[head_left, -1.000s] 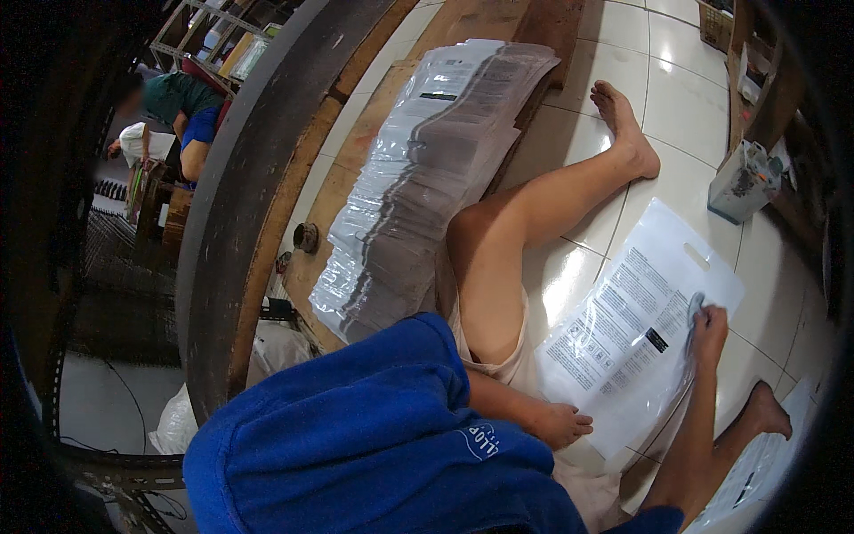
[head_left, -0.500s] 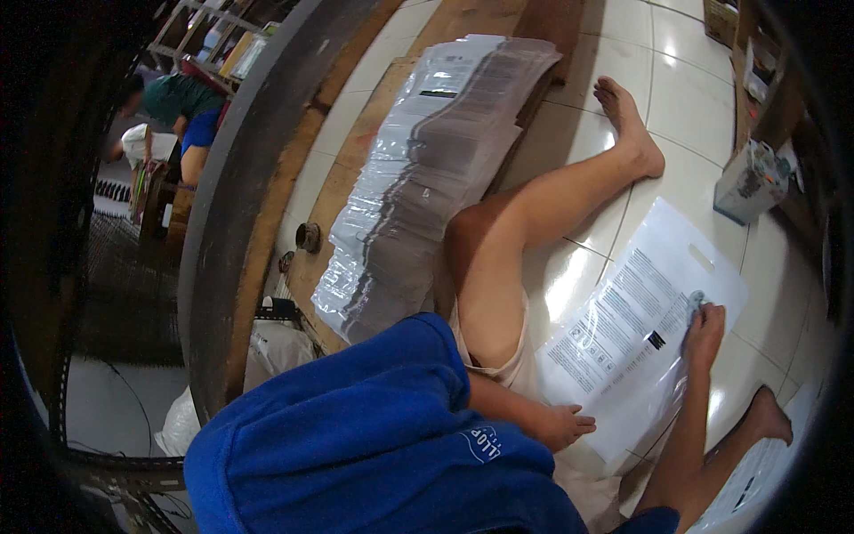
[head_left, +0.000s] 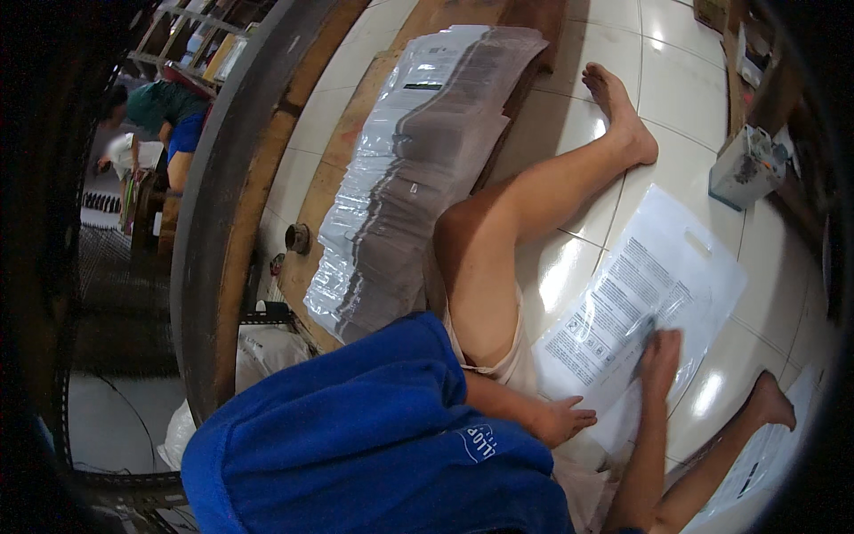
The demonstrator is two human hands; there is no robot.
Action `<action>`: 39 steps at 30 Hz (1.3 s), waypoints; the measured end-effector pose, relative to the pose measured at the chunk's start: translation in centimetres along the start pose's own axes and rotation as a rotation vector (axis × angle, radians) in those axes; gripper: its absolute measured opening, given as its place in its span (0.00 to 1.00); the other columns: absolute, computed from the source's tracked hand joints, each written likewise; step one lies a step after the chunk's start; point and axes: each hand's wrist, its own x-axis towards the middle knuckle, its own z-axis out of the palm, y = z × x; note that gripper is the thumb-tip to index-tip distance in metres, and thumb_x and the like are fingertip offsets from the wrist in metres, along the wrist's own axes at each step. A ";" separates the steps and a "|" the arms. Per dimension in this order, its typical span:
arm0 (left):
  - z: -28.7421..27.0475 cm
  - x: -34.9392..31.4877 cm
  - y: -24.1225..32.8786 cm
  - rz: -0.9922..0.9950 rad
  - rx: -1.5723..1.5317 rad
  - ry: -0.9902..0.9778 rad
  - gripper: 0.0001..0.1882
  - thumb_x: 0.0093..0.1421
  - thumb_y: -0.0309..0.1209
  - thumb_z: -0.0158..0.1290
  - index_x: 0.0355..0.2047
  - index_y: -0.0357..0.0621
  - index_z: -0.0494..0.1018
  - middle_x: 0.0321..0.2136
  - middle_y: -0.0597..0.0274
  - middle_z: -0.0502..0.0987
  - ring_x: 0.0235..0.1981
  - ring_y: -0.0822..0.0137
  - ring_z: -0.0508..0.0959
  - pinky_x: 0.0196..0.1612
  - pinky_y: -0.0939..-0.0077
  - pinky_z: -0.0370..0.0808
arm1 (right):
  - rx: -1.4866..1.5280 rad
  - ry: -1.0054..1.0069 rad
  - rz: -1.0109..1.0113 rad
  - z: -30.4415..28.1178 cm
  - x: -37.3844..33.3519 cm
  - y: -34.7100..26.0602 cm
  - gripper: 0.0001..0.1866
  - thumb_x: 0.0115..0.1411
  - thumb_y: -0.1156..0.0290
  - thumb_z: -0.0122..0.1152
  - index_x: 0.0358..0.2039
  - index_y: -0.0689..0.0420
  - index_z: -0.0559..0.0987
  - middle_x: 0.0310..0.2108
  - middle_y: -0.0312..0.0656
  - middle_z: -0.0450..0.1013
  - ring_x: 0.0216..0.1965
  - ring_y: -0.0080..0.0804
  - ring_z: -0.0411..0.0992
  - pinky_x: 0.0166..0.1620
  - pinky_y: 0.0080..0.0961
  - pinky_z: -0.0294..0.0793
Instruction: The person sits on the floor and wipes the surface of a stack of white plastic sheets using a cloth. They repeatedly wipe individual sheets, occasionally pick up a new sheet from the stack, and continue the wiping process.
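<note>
A clear plastic bag (head_left: 707, 289) with a die-cut handle and printed dark text lies flat on the tiled floor between my legs. My right hand (head_left: 660, 358), slightly blurred, is closed on a small grey wad (head_left: 650, 324) pressed against the bag's printed side. What the wad is made of, I cannot make out. At the bag's near left edge, my left hand (head_left: 567, 421) is held with its fingers stretched out and nothing in them.
Many similar bags overlap in a long stack (head_left: 409, 169) on a wooden board (head_left: 356, 133) to the left. More printed plastic (head_left: 756, 463) lies by my right foot. A metal tin (head_left: 745, 169) stands at the far right. Beyond a dark curved beam (head_left: 222, 196), other people bend over.
My right hand has slid the grey wad left and nearer across the bag's print. The left hand has stayed by the bag's edge. The whole view has shifted slightly.
</note>
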 end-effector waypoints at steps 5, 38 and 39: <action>-0.7 0.6 -0.3 0.050 0.046 -0.110 0.28 0.53 0.35 0.43 0.49 0.24 0.66 0.61 0.42 0.53 0.66 0.54 0.47 0.62 0.44 0.46 | -0.025 0.050 0.084 -2.4 9.3 3.9 0.06 0.51 0.79 0.55 0.31 0.66 0.72 0.31 0.51 0.65 0.37 0.49 0.66 0.42 0.38 0.66; 0.1 0.4 -0.6 0.051 -0.018 -0.098 0.27 0.53 0.35 0.43 0.50 0.26 0.66 0.64 0.44 0.48 0.67 0.54 0.43 0.63 0.40 0.40 | -0.053 0.047 0.011 -0.3 9.2 1.9 0.04 0.53 0.79 0.52 0.30 0.66 0.71 0.33 0.52 0.64 0.37 0.51 0.65 0.42 0.39 0.65; 1.7 1.0 -1.0 0.022 -0.071 -0.056 0.27 0.54 0.35 0.43 0.50 0.26 0.66 0.64 0.45 0.48 0.67 0.54 0.43 0.63 0.41 0.40 | -0.037 0.023 0.024 -0.6 10.3 2.1 0.04 0.52 0.79 0.53 0.29 0.65 0.71 0.32 0.51 0.64 0.36 0.50 0.65 0.41 0.38 0.65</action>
